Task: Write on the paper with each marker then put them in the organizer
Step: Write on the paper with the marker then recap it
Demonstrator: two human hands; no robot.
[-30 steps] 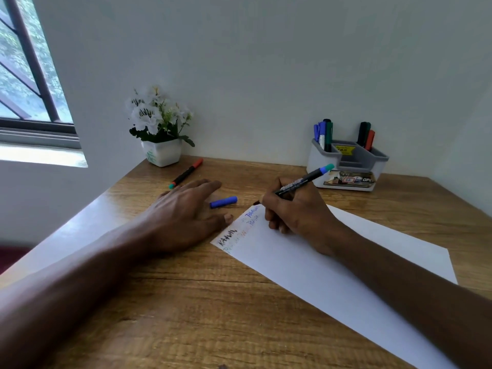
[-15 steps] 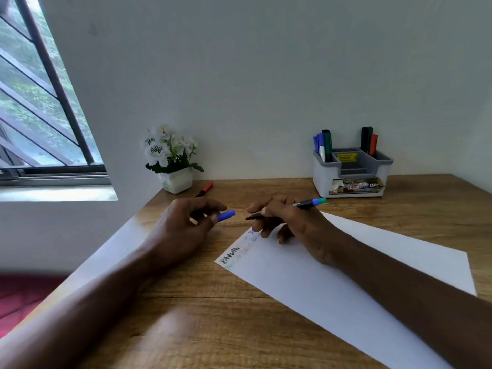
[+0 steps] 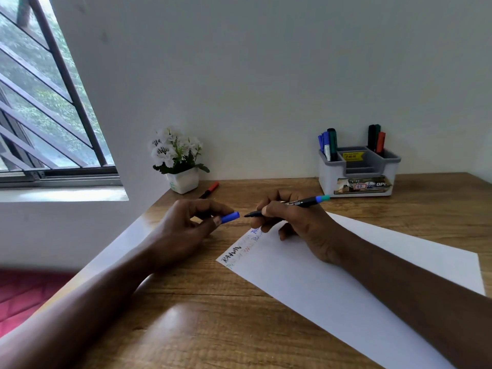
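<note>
While the left hand [image 3: 186,227] pinches a small blue plastic cap [image 3: 231,217] between thumb and fingertips, the right hand [image 3: 295,230] is curled round a black-barrelled felt marker [image 3: 303,202] with a blue-and-teal tail end. The bare tip points left at the cap's open mouth, and a small gap separates them. Both are held just above the wooden desk [image 3: 213,315], at the far-left corner of the white sheet of paper [image 3: 359,283].

Handling, as judged: the marker is light, stiff and smooth-sided. It is best held on the barrel close behind the tip, so that the nib stays steady for capping and away from the skin. The cap is tiny and round and would probably roll if dropped. The paper is thin and limp, and apt to slide on the polished wood.

At far right stands the grey-and-white plastic organizer [image 3: 356,179]. Blue and green markers [image 3: 328,145] stand in its left compartment, dark green and red ones [image 3: 375,138] in its right. A red-capped black marker [image 3: 210,189] lies at far left on the desk, beside white flowers in a white square pot [image 3: 181,166].

Legible writing: black capitals near the sheet's left corner seem to read "RAHUN". The coloured words beside them are too faint to make out. The organizer's front label shows "42" and "OPE", and its yellow sticker is too small to read.
</note>
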